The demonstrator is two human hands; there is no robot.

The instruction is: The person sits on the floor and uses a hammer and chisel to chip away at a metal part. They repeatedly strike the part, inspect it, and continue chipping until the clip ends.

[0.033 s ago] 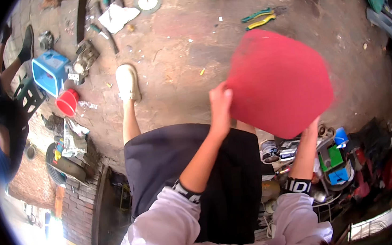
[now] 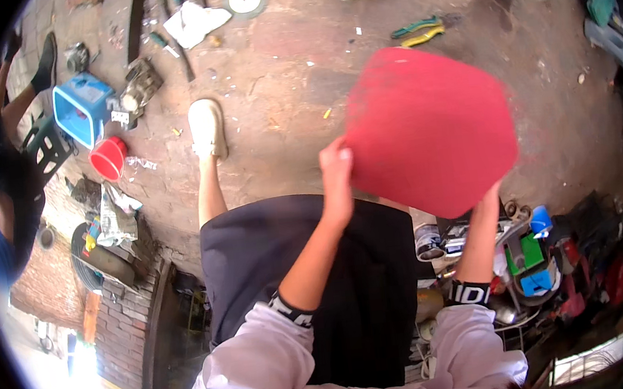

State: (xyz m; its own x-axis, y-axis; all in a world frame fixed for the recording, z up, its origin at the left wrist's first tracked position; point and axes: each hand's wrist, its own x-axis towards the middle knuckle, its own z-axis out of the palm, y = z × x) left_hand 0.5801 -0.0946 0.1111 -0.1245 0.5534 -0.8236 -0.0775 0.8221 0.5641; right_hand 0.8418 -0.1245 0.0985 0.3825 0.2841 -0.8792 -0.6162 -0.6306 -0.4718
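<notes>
A flat red panel [image 2: 431, 129], roughly square with rounded corners and a scuffed surface, is held up over the floor in front of me. My left hand [image 2: 337, 171] grips its left edge, thumb on the near face and the other fingers out of sight behind. At the lower right corner my right hand [image 2: 488, 198] holds the rim, its fingers mostly hidden by the panel. Just past the panel's far edge lies a pair of pliers [image 2: 419, 31] with green and yellow handles.
A blue basin [image 2: 83, 110], a red bucket [image 2: 108, 158] and a dirty metal part [image 2: 139, 91] stand at the left, near a seated person [image 2: 12, 159]. A disc [image 2: 245, 0] and hand tools lie farther off. Cluttered boxes, including a green one [image 2: 527, 252], crowd the lower right.
The red panel has shifted slightly left with both hands still on it. The floor and the things on it appear a little farther right in the picture.
</notes>
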